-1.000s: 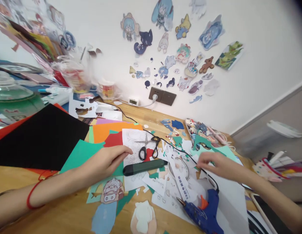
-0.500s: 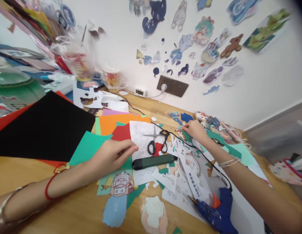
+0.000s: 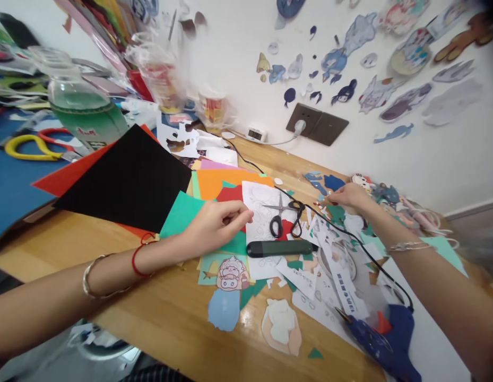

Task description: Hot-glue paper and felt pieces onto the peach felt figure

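Note:
My left hand [image 3: 220, 225] hovers over the green sheet [image 3: 182, 212] and a line-drawn white page. Its fingers are curled, thumb and fingertips close together; whatever is between them is too small to tell. To the right, my right hand [image 3: 352, 196] reaches down to small paper scraps [image 3: 321, 202] beside blue cut-outs [image 3: 333, 183]. Its fingertips are pinched, and what they hold is hidden. Between the hands lie black-handled scissors [image 3: 281, 212], open on the page, and a dark green pen-shaped tool [image 3: 282, 248]. A character cut-out [image 3: 233, 273] rests nearer me.
A blue glue gun [image 3: 383, 339] lies at the front right; its black cord [image 3: 361, 246] crosses the scraps. Black paper [image 3: 130, 185] covers red paper at left, near a green bottle [image 3: 87, 114] and yellow-handled scissors [image 3: 31, 148]. A plug [image 3: 300, 126] sits in the wall socket.
The view has shifted left and down, so things appear farther right and the yellow-handled scissors show. Both hands stay at nearly the same places over the desk, in similar poses.

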`<state>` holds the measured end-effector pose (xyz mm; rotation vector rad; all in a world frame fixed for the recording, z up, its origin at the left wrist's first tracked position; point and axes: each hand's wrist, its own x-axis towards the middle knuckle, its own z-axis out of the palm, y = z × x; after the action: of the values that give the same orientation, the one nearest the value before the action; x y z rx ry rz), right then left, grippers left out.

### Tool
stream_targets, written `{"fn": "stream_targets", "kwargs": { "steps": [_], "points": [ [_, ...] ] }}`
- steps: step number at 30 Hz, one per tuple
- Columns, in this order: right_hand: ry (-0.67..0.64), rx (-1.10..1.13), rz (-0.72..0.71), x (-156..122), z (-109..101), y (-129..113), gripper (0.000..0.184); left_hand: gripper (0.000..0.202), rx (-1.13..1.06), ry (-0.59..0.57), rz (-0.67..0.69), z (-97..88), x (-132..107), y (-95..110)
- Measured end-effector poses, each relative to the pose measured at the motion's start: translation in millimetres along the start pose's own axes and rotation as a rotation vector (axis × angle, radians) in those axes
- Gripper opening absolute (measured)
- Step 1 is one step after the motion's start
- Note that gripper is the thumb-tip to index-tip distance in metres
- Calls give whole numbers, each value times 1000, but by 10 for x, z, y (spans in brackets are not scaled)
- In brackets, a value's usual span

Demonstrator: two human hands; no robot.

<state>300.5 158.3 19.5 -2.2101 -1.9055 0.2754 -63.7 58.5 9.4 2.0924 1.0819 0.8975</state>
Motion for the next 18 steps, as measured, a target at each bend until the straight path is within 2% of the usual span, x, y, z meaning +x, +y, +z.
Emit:
{"fn": "stream_targets", "kwargs": {
  "steps": [2, 4, 7, 11, 13, 15, 18],
  "points": [
    [-26, 90, 118, -117, -79, -85, 31, 29, -30, -13, -5, 5, -17, 6],
    [-44, 216, 180, -347, -143, -214, 27, 28, -59, -31, -5, 16, -44, 27],
    [-93, 457, 152, -930, -155, -485, 19, 24, -111, -77, 7, 52, -112, 91],
    [-213, 725, 109, -1863, 8, -901, 27, 17, -253, -218, 41, 136, -283, 223],
    [-319, 1004, 125, -2223, 120, -1065, 31, 17, -304, -293, 57, 190, -396, 291],
    [-352, 1199, 171, -2474, 220, -1175, 24, 17, -325, -342, 79, 244, -512, 348],
    [-352, 1380, 264, -2701, 345, -1265, 16, 15, -330, -362, 129, 318, -655, 397]
  ]
}}
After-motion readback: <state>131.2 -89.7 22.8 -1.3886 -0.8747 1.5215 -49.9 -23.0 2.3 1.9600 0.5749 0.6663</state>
